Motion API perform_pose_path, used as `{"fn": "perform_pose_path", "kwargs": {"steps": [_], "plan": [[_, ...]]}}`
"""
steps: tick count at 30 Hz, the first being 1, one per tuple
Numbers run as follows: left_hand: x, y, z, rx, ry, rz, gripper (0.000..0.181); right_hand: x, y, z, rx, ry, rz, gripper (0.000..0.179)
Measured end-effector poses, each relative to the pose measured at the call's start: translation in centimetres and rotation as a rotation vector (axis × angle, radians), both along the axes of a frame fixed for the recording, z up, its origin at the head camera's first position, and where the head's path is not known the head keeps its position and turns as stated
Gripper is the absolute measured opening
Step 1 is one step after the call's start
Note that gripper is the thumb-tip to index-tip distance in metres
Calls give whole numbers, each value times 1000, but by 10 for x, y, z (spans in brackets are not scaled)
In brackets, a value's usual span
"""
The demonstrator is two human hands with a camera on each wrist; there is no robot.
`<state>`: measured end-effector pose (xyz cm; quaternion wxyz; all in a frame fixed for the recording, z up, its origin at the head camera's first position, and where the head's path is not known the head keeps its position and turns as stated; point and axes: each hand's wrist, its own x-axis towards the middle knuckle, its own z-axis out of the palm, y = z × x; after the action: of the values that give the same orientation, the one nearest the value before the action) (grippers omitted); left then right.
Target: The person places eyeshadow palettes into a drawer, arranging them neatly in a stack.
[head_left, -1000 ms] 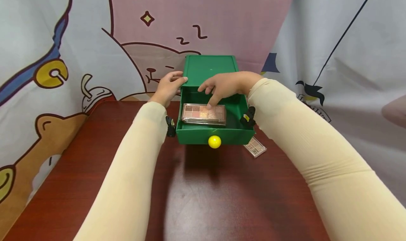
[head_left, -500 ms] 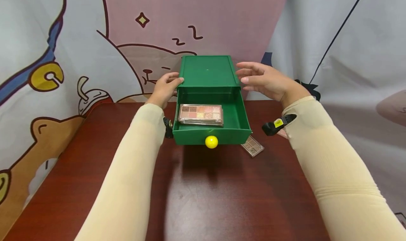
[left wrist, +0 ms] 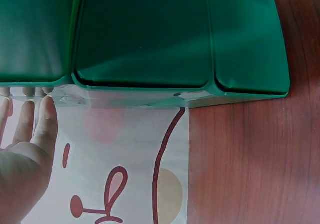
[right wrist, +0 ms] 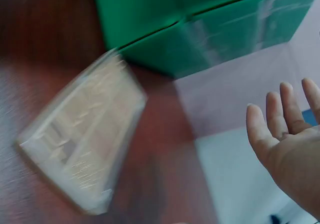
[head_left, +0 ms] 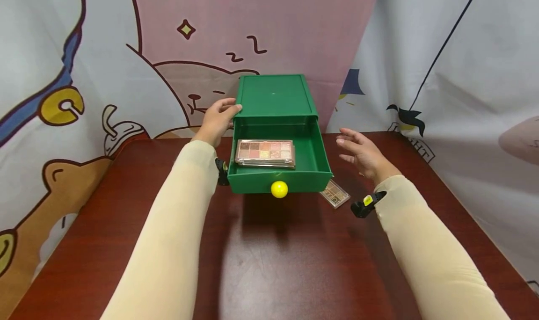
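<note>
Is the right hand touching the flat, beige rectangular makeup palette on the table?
Apart. The right wrist view shows reddish-brown table and pale cloth backdrop between the right hand and the flat, beige rectangular makeup palette.

Drawer (head_left: pixel 248 183), palette (head_left: pixel 264 150) inside, left fingers (head_left: pixel 232 110) touching cabinet (head_left: pixel 275 95)

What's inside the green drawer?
A palette lies in the drawer, toward its left, over what looks like a second palette showing only its edge. Its face and the drawer floor beneath are covered.
</note>
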<state>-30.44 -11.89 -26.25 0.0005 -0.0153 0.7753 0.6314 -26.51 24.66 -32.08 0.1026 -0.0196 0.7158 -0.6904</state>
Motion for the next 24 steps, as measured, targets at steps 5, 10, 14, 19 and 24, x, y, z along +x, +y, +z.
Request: {"fn": "perform_pose_path", "kwargs": {"steps": [5, 10, 14, 19, 24], "plan": [[-1, 0, -1, 11, -1, 8, 49, 5, 5, -30, 102, 9, -43, 69], [-1, 1, -2, 14, 0, 15, 49, 11, 11, -50, 283, -8, 26, 76], [-2, 1, -4, 16, -2, 16, 50, 18, 13, -58, 399, -30, 87, 78], [-1, 1, -3, 26, 5, 20, 50, 26, 11, -65, 536, 17, 163, 75], [-1, 1, -3, 35, -1, 16, 50, 32, 9, -69, 639, 62, 201, 72]]}}
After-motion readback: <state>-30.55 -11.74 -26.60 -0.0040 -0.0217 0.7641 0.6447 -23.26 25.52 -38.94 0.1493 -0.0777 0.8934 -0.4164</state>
